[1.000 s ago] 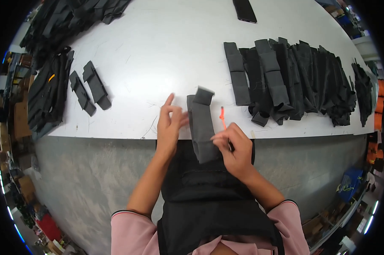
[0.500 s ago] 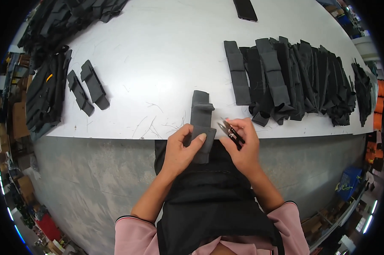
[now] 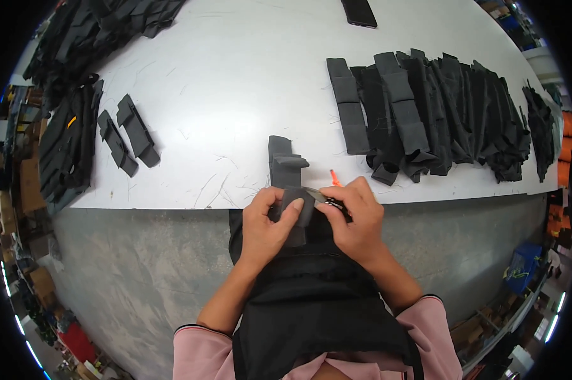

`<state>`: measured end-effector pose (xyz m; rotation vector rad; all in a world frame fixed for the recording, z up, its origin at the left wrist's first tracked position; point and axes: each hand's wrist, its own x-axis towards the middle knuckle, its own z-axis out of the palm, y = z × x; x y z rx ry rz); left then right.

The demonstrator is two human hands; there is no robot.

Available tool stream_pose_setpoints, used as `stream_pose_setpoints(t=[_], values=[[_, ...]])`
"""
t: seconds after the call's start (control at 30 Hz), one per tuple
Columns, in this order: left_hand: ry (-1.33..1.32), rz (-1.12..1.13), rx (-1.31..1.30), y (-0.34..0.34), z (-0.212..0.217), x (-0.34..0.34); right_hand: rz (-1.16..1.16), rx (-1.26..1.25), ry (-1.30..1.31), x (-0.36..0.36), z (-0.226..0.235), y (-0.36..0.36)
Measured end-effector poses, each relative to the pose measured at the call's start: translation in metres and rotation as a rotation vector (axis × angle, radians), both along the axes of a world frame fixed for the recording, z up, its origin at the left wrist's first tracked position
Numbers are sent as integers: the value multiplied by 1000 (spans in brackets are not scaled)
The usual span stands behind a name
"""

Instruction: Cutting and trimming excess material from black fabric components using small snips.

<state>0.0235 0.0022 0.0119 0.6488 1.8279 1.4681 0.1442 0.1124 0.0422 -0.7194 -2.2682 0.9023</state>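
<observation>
The dark grey fabric strip (image 3: 287,177) lies at the near edge of the white table (image 3: 235,95), its long axis running straight away from you, the far end pointing up the table and the near end folded over the edge. You look to be trimming that near end. Your left hand (image 3: 267,228) pinches the fold between thumb and fingers; your right hand (image 3: 355,221) is curled tight around small snips (image 3: 327,199), blade tips toward the fold. The next cut wants the fold held taut and your left fingertips clear. 1 orange scrap (image 3: 334,178) lies just beside the strip.
</observation>
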Motion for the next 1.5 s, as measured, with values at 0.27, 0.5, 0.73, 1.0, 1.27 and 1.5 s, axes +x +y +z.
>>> stream_pose_setpoints(t=[0.27,0.5,0.73,1.0,1.27,1.5], values=[[-359,9,-1,2,12,-3,20,31,-35,14,-4,2],[-368,21,6,0,11,-4,8,126,-52,9,-5,-1],[-351,12,-39,0,8,-5,-38,-188,26,8,0,4],[-538,-47,-34,0,-5,-8,155,-146,2,-9,-9,-1],[-690,-84,-61,3,-1,-6,101,-1348,22,-35,-34,14],[-753,103,-29,5,-13,-17,-84,-535,29,15,-30,-4]])
